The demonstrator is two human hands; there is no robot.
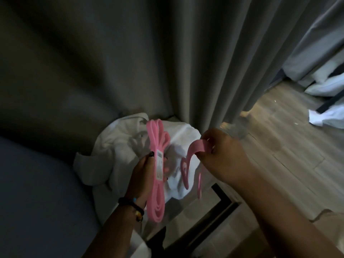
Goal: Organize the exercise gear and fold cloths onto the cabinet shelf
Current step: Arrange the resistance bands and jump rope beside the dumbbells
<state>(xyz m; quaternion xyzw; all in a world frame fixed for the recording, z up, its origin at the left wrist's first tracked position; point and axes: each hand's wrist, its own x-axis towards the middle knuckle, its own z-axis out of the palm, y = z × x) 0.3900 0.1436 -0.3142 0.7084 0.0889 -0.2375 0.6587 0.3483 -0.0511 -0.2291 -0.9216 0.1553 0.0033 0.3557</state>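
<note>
Left hand (147, 175) — thumb and curled fingers clamped round the middle of a coiled pink band (156, 175), at its white label (159, 164); the coil runs from above the fingertips down past the wrist. Dark nails; beaded bracelet (131, 206) on the wrist.

Right hand (221, 155) — fingertips pinched together on the band's loose end (200, 146), a flat strip that bends down and trails in loops between the two hands.

Beneath both hands: a crumpled white cloth (115, 155), heaped on the floor at the foot of a grey curtain (186, 62).

Left: a dark blue cushion (37, 192), just beside the cloth.

Right: wood floor (288, 155), with a dark frame (221, 202) lying near the cloth's lower edge.

Far right: more white cloth (327, 118), well apart from the hands.
</note>
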